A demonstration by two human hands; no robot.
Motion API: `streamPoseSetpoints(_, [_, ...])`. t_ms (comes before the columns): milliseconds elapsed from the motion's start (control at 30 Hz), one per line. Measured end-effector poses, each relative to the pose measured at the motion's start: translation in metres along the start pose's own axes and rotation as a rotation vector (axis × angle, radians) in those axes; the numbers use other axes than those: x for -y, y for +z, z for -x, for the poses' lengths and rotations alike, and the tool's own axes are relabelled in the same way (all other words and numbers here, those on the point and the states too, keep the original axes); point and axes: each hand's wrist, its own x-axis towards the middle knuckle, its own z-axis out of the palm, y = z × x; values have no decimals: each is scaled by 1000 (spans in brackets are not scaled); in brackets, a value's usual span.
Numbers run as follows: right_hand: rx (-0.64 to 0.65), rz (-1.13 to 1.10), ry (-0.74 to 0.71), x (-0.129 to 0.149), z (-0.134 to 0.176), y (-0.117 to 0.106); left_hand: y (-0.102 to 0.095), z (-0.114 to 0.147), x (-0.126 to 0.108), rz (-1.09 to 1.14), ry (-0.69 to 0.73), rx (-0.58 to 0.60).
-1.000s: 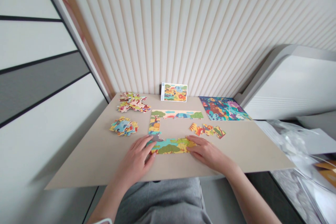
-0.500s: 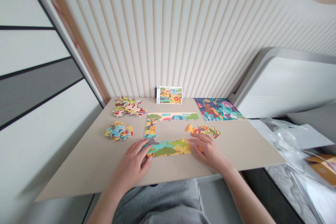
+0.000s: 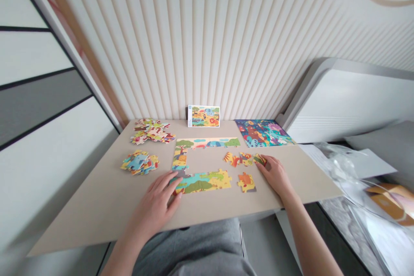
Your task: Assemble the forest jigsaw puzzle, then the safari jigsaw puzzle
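Note:
A partly joined jigsaw puzzle [image 3: 203, 182] lies on the table, with a top strip, a left column and a wider bottom band around bare tabletop. My left hand [image 3: 161, 194] rests at its lower left corner, fingers apart, the tips touching the edge pieces. Right of the frame is a short row of loose puzzle pieces [image 3: 237, 158]. At that row's right end my right hand [image 3: 274, 175] has thumb and fingers closed on a green and yellow puzzle piece [image 3: 258, 159]. A separate orange and yellow piece [image 3: 246, 182] lies between the bottom band and my right hand.
Two piles of pieces, one reddish [image 3: 152, 131] and one blue and yellow [image 3: 139, 163], sit on the left. A picture card [image 3: 203, 116] stands against the ribbed wall. A dark blue picture puzzle [image 3: 265, 133] lies back right. Plastic wrapping [image 3: 344, 164] is beyond the table [image 3: 97, 207].
My right hand has moved right, from the bottom band's right end to the loose row. The orange and yellow piece now shows apart from the band. My left hand stays at the corner.

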Motion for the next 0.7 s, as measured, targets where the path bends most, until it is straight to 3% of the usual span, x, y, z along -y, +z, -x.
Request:
streamPoseSetpoints(167, [-76, -73, -48, 15, 9, -4, -6, -3, -2, 1, 132, 46])
streamPoseSetpoints(400, [172, -80, -363, 49, 30, -13, -6, -4, 0, 43, 178, 67])
streamPoseSetpoints(700, [101, 15, -339, 49, 21, -10, -6, -4, -1, 20, 161, 82])
